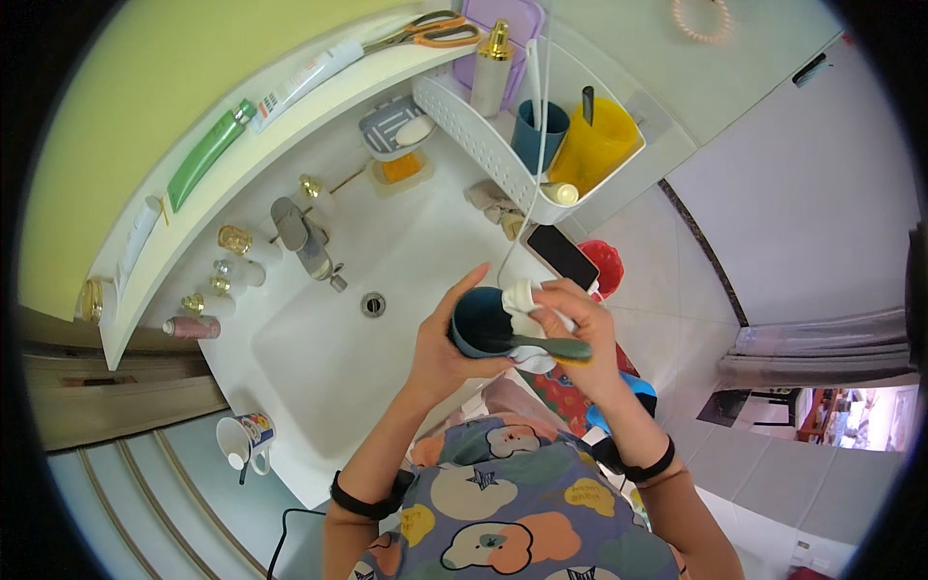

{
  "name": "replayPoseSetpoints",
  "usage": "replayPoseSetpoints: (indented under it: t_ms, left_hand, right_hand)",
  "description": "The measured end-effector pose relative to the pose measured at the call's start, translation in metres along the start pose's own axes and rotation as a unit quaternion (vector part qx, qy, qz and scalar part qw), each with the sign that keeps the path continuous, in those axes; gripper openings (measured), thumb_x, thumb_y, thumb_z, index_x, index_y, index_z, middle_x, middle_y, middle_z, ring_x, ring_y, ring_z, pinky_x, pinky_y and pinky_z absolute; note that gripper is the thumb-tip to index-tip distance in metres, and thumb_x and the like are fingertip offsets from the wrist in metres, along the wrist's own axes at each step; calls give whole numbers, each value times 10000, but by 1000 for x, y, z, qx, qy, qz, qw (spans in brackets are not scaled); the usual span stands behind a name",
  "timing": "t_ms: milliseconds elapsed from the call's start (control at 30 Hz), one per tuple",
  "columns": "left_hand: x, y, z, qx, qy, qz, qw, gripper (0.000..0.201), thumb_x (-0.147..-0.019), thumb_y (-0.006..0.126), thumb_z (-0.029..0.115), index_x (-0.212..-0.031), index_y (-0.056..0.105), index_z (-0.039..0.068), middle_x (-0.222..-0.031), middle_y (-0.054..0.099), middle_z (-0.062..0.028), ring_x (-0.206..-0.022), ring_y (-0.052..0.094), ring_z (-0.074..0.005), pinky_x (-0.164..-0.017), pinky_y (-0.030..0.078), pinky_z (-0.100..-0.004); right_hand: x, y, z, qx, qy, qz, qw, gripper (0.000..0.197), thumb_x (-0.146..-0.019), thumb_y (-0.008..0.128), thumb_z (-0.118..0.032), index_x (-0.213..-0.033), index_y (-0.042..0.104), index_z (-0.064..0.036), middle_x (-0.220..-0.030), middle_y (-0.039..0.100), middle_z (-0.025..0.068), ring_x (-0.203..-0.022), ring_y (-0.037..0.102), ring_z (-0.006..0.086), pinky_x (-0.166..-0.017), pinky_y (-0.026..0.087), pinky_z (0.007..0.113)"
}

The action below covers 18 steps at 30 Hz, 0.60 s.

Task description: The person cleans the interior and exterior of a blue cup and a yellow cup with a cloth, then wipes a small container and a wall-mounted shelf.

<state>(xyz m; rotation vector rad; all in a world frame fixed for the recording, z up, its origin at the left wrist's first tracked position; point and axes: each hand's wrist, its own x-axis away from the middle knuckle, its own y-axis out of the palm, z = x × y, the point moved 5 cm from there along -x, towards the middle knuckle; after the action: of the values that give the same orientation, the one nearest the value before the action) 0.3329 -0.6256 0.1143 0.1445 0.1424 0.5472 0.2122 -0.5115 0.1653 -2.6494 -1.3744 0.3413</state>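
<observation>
My left hand point(433, 350) is wrapped round a dark blue cup point(476, 327), tilted so that its mouth shows, over the front edge of the white sink point(333, 406). A toothbrush point(556, 346) with a grey-green head and yellowish bristles sticks out of the cup toward my right hand. Between the fingers of my right hand point(592, 324) is a crumpled white cloth point(522, 300), pressed against the cup's rim. Part of the cloth hangs below the brush. The palm side of my right hand is hidden.
A grey faucet point(304, 242) and several small bottles point(246, 244) line the sink's left side. On the back right stands a white caddy point(474, 145) with a yellow cup point(594, 145). A phone point(561, 256) lies beside a red container point(604, 269). A mug point(242, 440) sits at the left corner.
</observation>
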Motion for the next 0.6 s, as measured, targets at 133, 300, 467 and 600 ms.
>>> replayPoseSetpoints:
  t_ms: [133, 300, 467, 600]
  left_hand:
    - [-10, 1, 0, 37, 11, 67, 997, 861, -626, 815, 40, -1385, 411, 76, -1098, 606, -60, -1026, 583, -162, -954, 430, -300]
    - [-26, 6, -2, 71, 55, 166, 982, 725, -728, 750, 141, -1357, 403, 45, -1147, 574, -71, -1059, 565, -164, -959, 423, -296]
    - [-28, 11, 2, 41, 68, 216, 973, 670, -786, 707, 210, -1348, 393, 26, -1202, 537, -75, -1113, 540, -172, -978, 409, -297]
    - [-27, 12, 8, 100, 86, 182, 974, 709, -789, 735, 311, -1339, 405, 9, -1310, 452, -75, -1166, 510, -166, -994, 402, -301]
  right_hand:
    - [12, -9, 12, -14, -14, 15, 1000, 190, -843, 651, -27, -1031, 669, 0, -1041, 641, 119, -934, 622, 202, -820, 483, 283]
    - [17, 14, 6, 103, -122, 47, 986, 357, -857, 618, -17, -1212, 577, -17, -1288, 539, 221, -1145, 567, 349, -912, 474, 342]
    - [4, 27, 4, 0, -154, 34, 988, 392, -921, 507, -19, -1300, 451, 67, -1407, 409, 245, -1261, 469, 343, -945, 441, 330]
    - [-12, 28, -1, -101, -116, 52, 987, 354, -978, 435, -87, -1301, 464, 55, -1312, 493, 171, -1062, 546, 209, -841, 456, 272]
